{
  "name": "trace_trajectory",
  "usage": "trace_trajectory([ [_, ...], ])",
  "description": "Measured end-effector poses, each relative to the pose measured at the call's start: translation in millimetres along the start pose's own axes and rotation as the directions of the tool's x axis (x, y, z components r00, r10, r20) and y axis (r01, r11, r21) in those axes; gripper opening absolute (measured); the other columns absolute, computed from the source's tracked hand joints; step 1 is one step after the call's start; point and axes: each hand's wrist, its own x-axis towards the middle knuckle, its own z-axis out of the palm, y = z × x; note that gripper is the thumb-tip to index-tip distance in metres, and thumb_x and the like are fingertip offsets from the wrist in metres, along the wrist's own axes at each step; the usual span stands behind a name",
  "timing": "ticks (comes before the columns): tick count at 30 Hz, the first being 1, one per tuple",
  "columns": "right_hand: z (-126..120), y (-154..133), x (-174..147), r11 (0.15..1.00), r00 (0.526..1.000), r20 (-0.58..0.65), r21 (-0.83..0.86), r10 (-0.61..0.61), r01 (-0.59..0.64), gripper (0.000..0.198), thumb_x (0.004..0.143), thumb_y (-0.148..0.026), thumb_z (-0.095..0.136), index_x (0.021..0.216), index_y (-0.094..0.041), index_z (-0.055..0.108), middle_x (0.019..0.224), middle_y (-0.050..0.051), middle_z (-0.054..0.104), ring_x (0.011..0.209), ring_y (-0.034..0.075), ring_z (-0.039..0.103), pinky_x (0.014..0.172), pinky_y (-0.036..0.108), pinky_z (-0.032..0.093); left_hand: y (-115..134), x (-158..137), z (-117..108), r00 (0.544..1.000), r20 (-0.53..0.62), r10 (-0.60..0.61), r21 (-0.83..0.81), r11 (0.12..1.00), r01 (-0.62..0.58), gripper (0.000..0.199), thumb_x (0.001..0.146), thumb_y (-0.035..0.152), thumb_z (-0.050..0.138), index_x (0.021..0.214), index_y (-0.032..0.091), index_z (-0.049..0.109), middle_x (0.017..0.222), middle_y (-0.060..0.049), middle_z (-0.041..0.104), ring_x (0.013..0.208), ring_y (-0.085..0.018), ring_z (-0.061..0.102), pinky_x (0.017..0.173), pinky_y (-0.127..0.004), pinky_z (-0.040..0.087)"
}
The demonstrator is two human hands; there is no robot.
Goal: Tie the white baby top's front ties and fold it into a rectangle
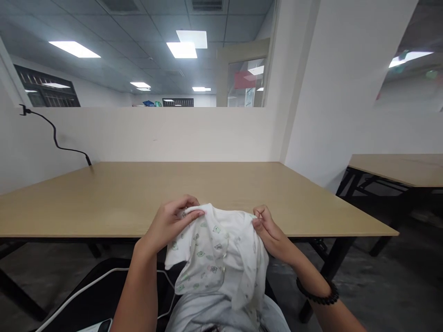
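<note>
A small white baby shirt [207, 251] with green and grey animal prints hangs between my hands, over my lap at the table's front edge. Small fasteners run down its front opening. My left hand [175, 216] pinches the shoulder on the left, thumb on top and fingers partly behind the cloth. With thumb and curled fingers, my right hand [270, 233] grips the other shoulder. The right side of the shirt falls in loose folds, and its lower part rests against my grey clothing [194, 313]. A black beaded bracelet [318, 295] circles my right wrist.
A wooden table [138, 189] stretches ahead to a white half wall [194, 136]. At its back left stands a black flexible phone holder [55, 133]. Another table [398, 168] stands at the right. A white cable [79, 295] loops beside my left arm.
</note>
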Motion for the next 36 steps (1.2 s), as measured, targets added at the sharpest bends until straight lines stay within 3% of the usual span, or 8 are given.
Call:
trace_trajectory([
  [8, -20.4, -8.8, 16.7, 0.901, 0.936, 0.352, 0.402, 0.014, -0.165, 0.062, 0.077, -0.072, 0.062, 0.108, -0.027, 0.032, 0.059, -0.011, 0.04, 0.045, 0.008, 0.029, 0.044, 0.019, 0.021, -8.7, 5.4, -25.3, 0.978, -0.168, 0.125, 0.119, 0.987, -0.106, 0.024, 0.079, 0.041, 0.072, 0.084, 0.018, 0.067, 0.079, -0.003, 0.07, 0.07, -0.015, 0.063, 0.062, -0.022, 0.047],
  [12, -36.4, -20.4, 18.7, 0.946, 0.867, 0.484, 0.21, 0.119, -0.247, 0.066, 0.07, -0.045, 0.082, 0.118, -0.025, 0.04, 0.056, -0.014, 0.039, 0.045, 0.007, 0.037, 0.047, 0.019, 0.03, -8.8, 1.7, -32.6, 0.955, -0.227, 0.193, 0.15, 0.975, -0.161, 0.019, 0.079, 0.037, 0.072, 0.082, 0.018, 0.067, 0.077, -0.002, 0.07, 0.066, -0.013, 0.063, 0.058, -0.02, 0.047],
  [16, -20.9, -20.9, 14.8, 0.992, 0.83, 0.546, -0.017, 0.111, -0.122, 0.073, 0.064, -0.04, 0.086, 0.124, -0.025, 0.047, 0.087, -0.002, 0.059, 0.082, 0.015, 0.056, 0.073, 0.026, 0.046, 0.9, -1.6, -27.7, 0.955, -0.151, 0.257, 0.179, 0.957, -0.229, 0.015, 0.081, 0.034, 0.072, 0.082, 0.019, 0.069, 0.072, 0.0, 0.07, 0.058, -0.011, 0.06, 0.055, -0.019, 0.046],
  [20, 35.6, -8.5, -8.9, 0.994, 0.876, 0.48, -0.075, -0.039, 0.085, 0.068, 0.064, -0.044, 0.085, 0.119, -0.022, 0.052, 0.111, 0.006, 0.059, 0.1, 0.022, 0.055, 0.088, 0.034, 0.046, 16.0, -4.6, -18.7, 0.942, -0.069, 0.328, 0.188, 0.932, -0.311, 0.01, 0.087, 0.028, 0.066, 0.089, 0.02, 0.071, 0.079, -0.002, 0.074, 0.064, -0.012, 0.066, 0.06, -0.019, 0.049],
  [23, 84.1, -1.2, -35.9, 0.966, 0.954, 0.252, -0.153, -0.164, 0.207, 0.062, 0.061, -0.038, 0.084, 0.109, -0.02, 0.049, 0.108, 0.008, 0.058, 0.095, 0.024, 0.056, 0.083, 0.037, 0.048, 27.4, -7.5, -16.0, 0.929, -0.107, 0.355, 0.22, 0.919, -0.327, 0.01, 0.087, 0.027, 0.067, 0.09, 0.02, 0.071, 0.082, -0.002, 0.074, 0.067, -0.013, 0.067, 0.061, -0.02, 0.051],
  [26, 112.8, 1.4, -55.3, 0.933, 0.961, 0.027, -0.231, -0.276, 0.275, 0.042, 0.068, -0.025, 0.075, 0.097, -0.021, 0.045, 0.102, 0.007, 0.059, 0.094, 0.024, 0.057, 0.083, 0.038, 0.048, 36.3, -11.4, -17.6, 0.92, -0.148, 0.363, 0.268, 0.91, -0.316, 0.009, 0.086, 0.028, 0.068, 0.09, 0.02, 0.071, 0.082, -0.002, 0.075, 0.066, -0.013, 0.067, 0.06, -0.02, 0.051],
  [31, 100.2, 9.7, -54.8, 0.908, 0.929, -0.132, -0.296, -0.346, 0.296, 0.009, 0.089, -0.016, 0.055, 0.093, -0.022, 0.051, 0.086, 0.004, 0.064, 0.079, 0.018, 0.062, 0.072, 0.03, 0.05, 40.6, -17.5, -23.0, 0.918, -0.176, 0.356, 0.322, 0.902, -0.288, 0.009, 0.086, 0.029, 0.068, 0.089, 0.021, 0.071, 0.081, -0.001, 0.074, 0.067, -0.013, 0.067, 0.061, -0.02, 0.05],
  [36, 61.6, 15.9, -39.7, 0.848, 0.881, -0.241, -0.457, -0.408, 0.268, 0.008, 0.095, -0.018, 0.052, 0.099, -0.021, 0.058, 0.087, 0.005, 0.069, 0.079, 0.018, 0.066, 0.074, 0.029, 0.052, 35.5, -18.9, -23.1, 0.931, -0.165, 0.327, 0.384, 0.89, -0.245, 0.013, 0.088, 0.034, 0.066, 0.09, 0.022, 0.07, 0.081, 0.001, 0.074, 0.065, -0.013, 0.066, 0.061, -0.02, 0.049],
])
